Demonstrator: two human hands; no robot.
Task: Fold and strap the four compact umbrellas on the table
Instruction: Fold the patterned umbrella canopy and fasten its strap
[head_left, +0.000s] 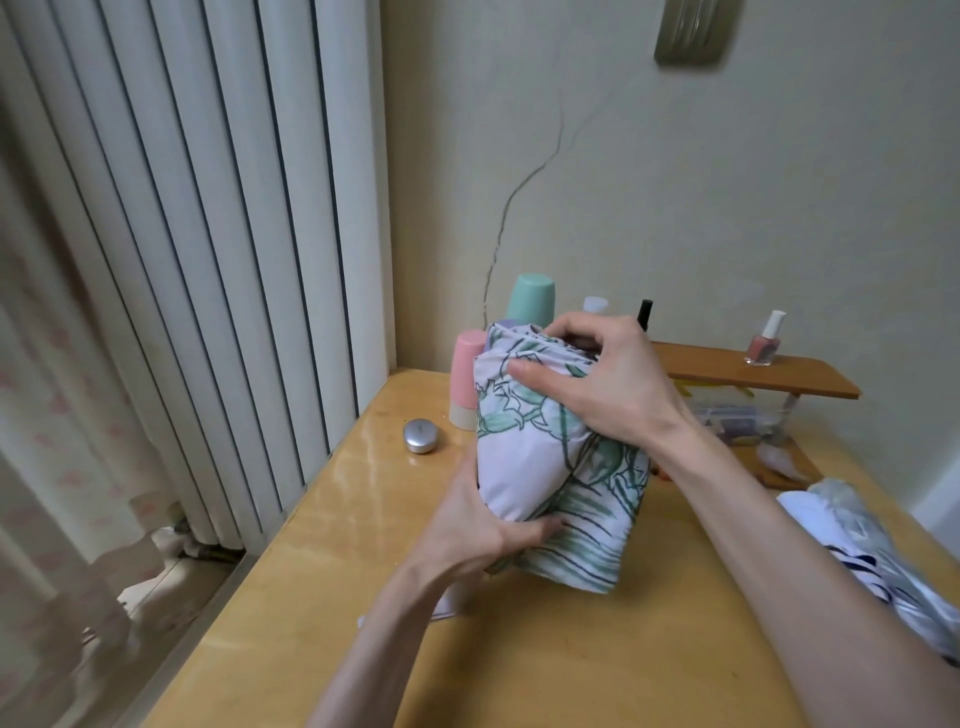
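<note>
In the head view, the left hand (480, 525) gripped the lower part of the floral umbrella (524, 457), its fingers (540, 526) curled round the bunched cloth. The right hand (613, 389) clasped the top end, fingers (535, 373) wrapped over the folds. The umbrella stood tilted between the 2 hands, above the table (519, 665). A white-and-blue umbrella (878, 561) lay well right of the right fingers. A silver tin (420, 435) sat left of the left fingers, a pink cup (466, 374) just left of the right fingers
</note>
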